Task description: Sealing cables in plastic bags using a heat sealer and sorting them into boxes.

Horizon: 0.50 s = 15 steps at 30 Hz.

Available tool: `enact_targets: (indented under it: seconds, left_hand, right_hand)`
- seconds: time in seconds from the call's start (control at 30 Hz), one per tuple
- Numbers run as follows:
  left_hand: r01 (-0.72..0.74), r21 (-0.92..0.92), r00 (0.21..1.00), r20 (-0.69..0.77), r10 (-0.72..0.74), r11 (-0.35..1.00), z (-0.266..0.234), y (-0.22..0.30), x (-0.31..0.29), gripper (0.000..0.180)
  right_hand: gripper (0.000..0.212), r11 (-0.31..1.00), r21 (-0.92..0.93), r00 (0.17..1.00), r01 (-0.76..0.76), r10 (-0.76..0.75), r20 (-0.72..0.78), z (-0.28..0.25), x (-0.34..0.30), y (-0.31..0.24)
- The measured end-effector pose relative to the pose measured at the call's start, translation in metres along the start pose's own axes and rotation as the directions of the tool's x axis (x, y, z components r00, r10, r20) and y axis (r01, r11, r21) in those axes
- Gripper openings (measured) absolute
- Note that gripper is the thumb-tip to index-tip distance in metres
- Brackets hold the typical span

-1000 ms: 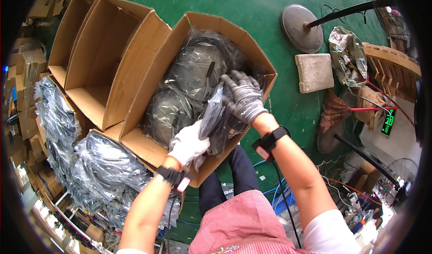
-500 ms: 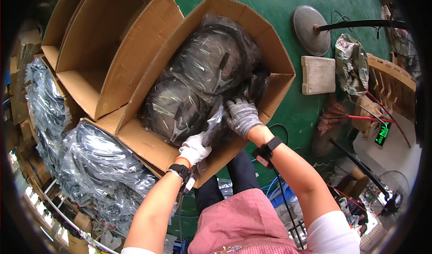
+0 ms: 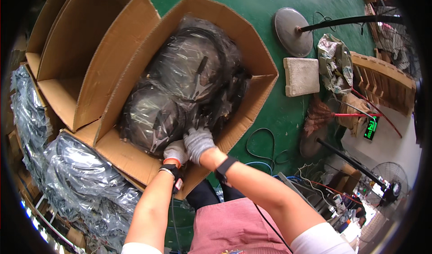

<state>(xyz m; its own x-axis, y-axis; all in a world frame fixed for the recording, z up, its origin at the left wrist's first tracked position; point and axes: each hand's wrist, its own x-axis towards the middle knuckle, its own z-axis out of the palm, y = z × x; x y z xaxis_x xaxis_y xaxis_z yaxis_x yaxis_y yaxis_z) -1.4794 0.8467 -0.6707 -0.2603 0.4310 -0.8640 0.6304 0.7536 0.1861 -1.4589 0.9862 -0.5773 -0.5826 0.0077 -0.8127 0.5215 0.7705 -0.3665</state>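
Bundles in clear plastic [image 3: 83, 164] lay heaped at far left, apparently yet to be boxed. Beyond them stood at least 2 open cartons [image 3: 114, 60]. Inside the nearest carton [image 3: 257, 94], 2 round bagged bundles [image 3: 150, 117] lay touching, so filling looked well along; its top stood open, so closing seemed left to do. The white-gloved left hand [image 3: 175, 151] reached inside its near end, fingers hidden, grip impossible to tell. Just beside it, the grey-gloved right hand [image 3: 199, 144] bent its fingers against dark plastic [image 3: 220, 99]; whether they pinched any, I could not tell.
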Motion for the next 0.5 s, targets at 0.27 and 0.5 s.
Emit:
enact_targets:
  seconds: [0.27,0.5]
  left_hand:
    - [0.481,0.098,0.874,-0.139,-0.466,0.871,0.038,0.004,0.031,0.061]
    - [-0.034,-0.082,0.933,-0.359,0.002,0.996,0.003,-0.043,0.002,0.045]
  right_hand:
    - [0.025,0.818,0.404,0.678,0.410,0.023,-0.735,0.084,-0.154,0.025]
    - [0.027,0.635,0.740,0.717,-0.221,0.620,-0.318,0.259,-0.228,0.024]
